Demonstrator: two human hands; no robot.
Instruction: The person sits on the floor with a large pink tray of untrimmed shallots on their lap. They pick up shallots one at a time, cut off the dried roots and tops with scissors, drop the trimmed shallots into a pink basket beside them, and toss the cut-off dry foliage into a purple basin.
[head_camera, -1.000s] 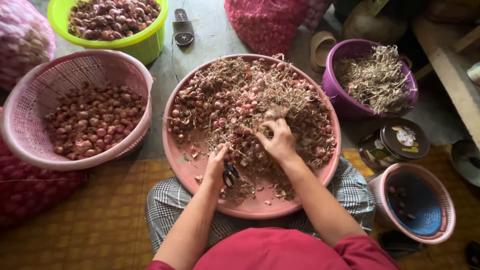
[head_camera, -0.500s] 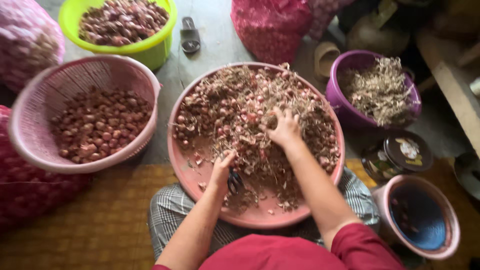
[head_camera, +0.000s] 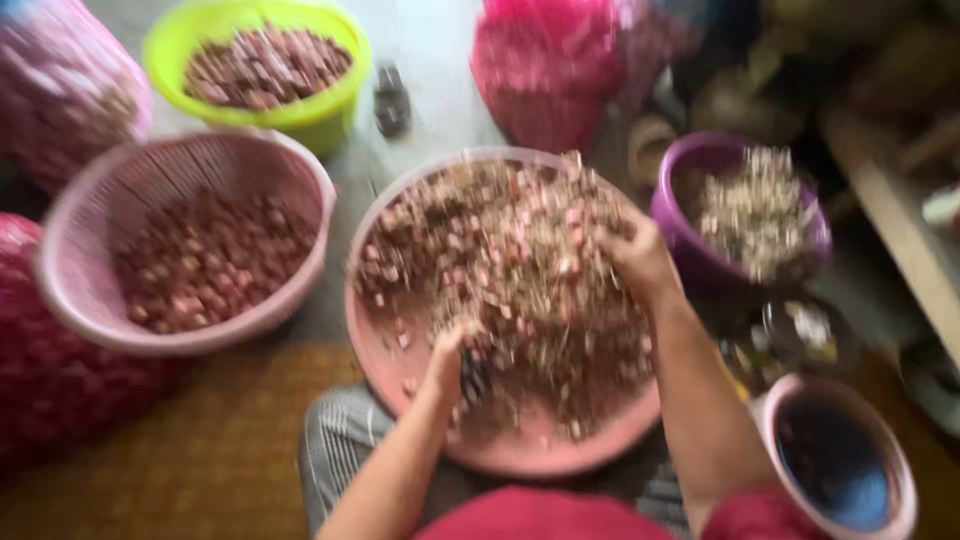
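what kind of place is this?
Likely an informal floor workspace for sorting shallots, at a home or market: a woven yellow-brown floor mat, a round pink plastic basin of bulbs and husks, red mesh sacks.

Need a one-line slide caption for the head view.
Two bare hands, left hand and right hand, sort shallots in a pink basin among baskets.

A pink slotted basket (head_camera: 70, 300) of peeled shallots sits left, a lime-green bowl (head_camera: 330, 105) of more behind it. A purple bowl (head_camera: 675, 225) holds dry trimmings at right; a pink mesh sack (head_camera: 545, 75) stands behind. All blurred.
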